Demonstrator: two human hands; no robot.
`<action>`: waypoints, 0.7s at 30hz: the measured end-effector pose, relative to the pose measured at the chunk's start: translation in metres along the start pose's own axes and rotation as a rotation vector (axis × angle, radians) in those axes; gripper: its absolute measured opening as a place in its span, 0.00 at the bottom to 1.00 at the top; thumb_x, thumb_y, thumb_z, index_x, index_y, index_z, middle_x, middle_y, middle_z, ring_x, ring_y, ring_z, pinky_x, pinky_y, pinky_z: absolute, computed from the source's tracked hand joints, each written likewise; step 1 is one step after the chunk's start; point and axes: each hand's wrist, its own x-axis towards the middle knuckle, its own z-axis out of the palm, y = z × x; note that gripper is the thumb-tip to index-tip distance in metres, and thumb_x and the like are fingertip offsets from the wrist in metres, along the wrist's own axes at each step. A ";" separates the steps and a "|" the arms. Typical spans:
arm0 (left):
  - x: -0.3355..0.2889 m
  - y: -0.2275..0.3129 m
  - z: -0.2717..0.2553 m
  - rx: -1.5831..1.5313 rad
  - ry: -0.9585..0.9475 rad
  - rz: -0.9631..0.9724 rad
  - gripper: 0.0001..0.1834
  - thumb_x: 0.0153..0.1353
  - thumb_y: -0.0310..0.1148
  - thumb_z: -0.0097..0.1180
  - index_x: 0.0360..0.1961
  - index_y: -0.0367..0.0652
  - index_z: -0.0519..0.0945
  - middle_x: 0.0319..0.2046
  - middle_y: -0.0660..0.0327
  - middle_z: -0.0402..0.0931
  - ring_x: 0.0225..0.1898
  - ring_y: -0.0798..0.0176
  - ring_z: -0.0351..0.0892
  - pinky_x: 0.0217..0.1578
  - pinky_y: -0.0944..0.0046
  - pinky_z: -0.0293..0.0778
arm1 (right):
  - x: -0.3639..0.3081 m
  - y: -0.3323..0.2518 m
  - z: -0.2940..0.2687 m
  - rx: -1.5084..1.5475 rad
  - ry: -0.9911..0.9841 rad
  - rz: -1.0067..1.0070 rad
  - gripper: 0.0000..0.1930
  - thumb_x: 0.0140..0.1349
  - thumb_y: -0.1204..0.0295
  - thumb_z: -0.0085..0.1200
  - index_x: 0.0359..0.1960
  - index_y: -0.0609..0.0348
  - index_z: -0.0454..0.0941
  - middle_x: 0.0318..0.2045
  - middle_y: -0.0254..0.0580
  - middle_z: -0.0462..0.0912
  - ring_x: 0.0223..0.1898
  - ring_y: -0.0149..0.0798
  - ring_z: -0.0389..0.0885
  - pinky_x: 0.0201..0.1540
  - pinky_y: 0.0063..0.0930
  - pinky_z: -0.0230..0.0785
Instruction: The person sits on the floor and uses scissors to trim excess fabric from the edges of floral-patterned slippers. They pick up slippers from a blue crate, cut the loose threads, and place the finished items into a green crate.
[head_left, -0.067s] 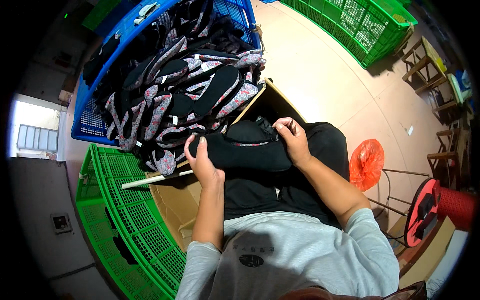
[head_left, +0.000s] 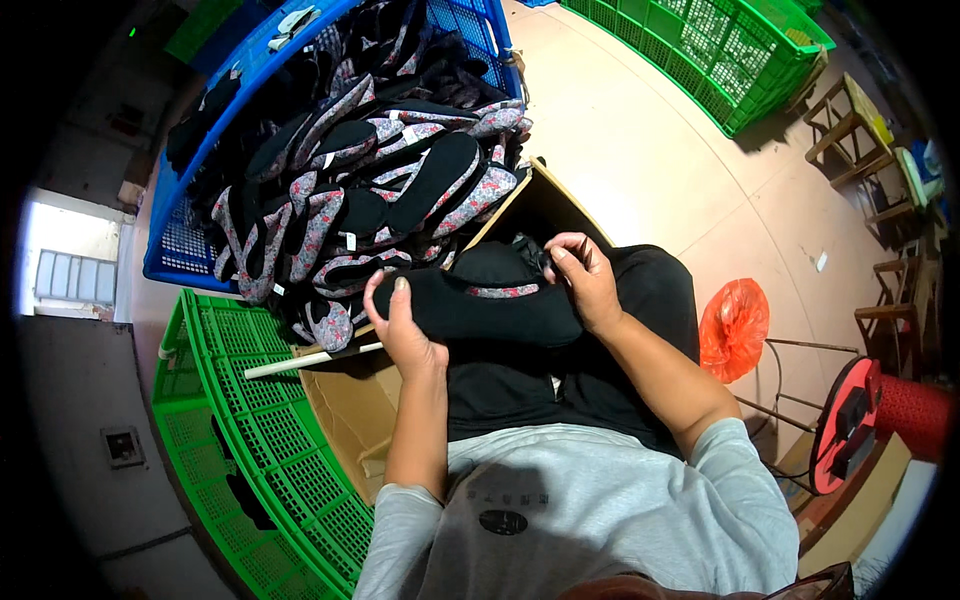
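A black-soled slipper [head_left: 490,312] lies across my lap, sole up, with a strip of floral fabric showing at its far edge. My left hand [head_left: 405,325] is closed round its left end, thumb on the sole. At the other end, my right hand [head_left: 592,290] has its fingers pinched together by the slipper's edge. A small dark pointed tool [head_left: 586,246] shows between those fingers; its exact kind is unclear. Just beyond the slipper sits another rounded black piece [head_left: 490,262], partly covered.
A blue crate [head_left: 185,200] heaped with floral and black slippers [head_left: 435,180] stands ahead on the left. Below it are a green crate [head_left: 250,400] and an open cardboard box [head_left: 345,400]. On the right are an orange plastic bag [head_left: 735,330], a red reel [head_left: 845,425] and wooden stools [head_left: 850,130].
The slipper has tilted slightly in my hands, and a little more of its floral edge shows. Both hands keep nearly the same place.
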 end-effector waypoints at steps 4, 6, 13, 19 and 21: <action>-0.019 0.033 0.018 -0.047 -0.193 0.314 0.27 0.60 0.24 0.50 0.62 0.44 0.63 0.48 0.53 0.72 0.47 0.53 0.77 0.51 0.51 0.77 | 0.008 0.002 -0.001 -0.049 0.006 0.133 0.13 0.72 0.66 0.48 0.51 0.59 0.74 0.40 0.34 0.80 0.40 0.26 0.75 0.46 0.23 0.68; -0.026 0.042 0.024 0.041 -0.290 0.576 0.29 0.59 0.28 0.52 0.62 0.38 0.61 0.52 0.49 0.68 0.51 0.50 0.74 0.57 0.46 0.73 | 0.007 -0.003 0.002 -0.073 0.011 0.361 0.13 0.73 0.63 0.46 0.49 0.57 0.75 0.39 0.36 0.80 0.38 0.27 0.76 0.43 0.24 0.69; -0.042 0.043 0.029 0.303 -0.435 0.996 0.32 0.58 0.33 0.56 0.62 0.38 0.59 0.57 0.44 0.64 0.56 0.44 0.71 0.61 0.41 0.70 | 0.006 0.019 -0.011 0.147 -0.203 0.648 0.18 0.76 0.56 0.36 0.38 0.57 0.70 0.21 0.41 0.78 0.13 0.26 0.63 0.14 0.19 0.50; -0.047 0.039 0.032 0.347 -0.472 0.901 0.28 0.62 0.39 0.56 0.58 0.40 0.61 0.58 0.43 0.64 0.58 0.46 0.70 0.60 0.46 0.70 | 0.007 0.012 -0.009 0.142 -0.159 0.652 0.19 0.77 0.58 0.33 0.38 0.59 0.71 0.20 0.40 0.76 0.13 0.27 0.63 0.13 0.20 0.52; -0.047 0.039 0.031 0.266 -0.490 0.751 0.24 0.64 0.39 0.55 0.56 0.40 0.63 0.58 0.42 0.65 0.57 0.47 0.71 0.60 0.47 0.71 | 0.007 0.011 -0.009 0.164 -0.091 0.607 0.18 0.77 0.58 0.34 0.38 0.58 0.71 0.21 0.38 0.75 0.13 0.27 0.64 0.13 0.19 0.52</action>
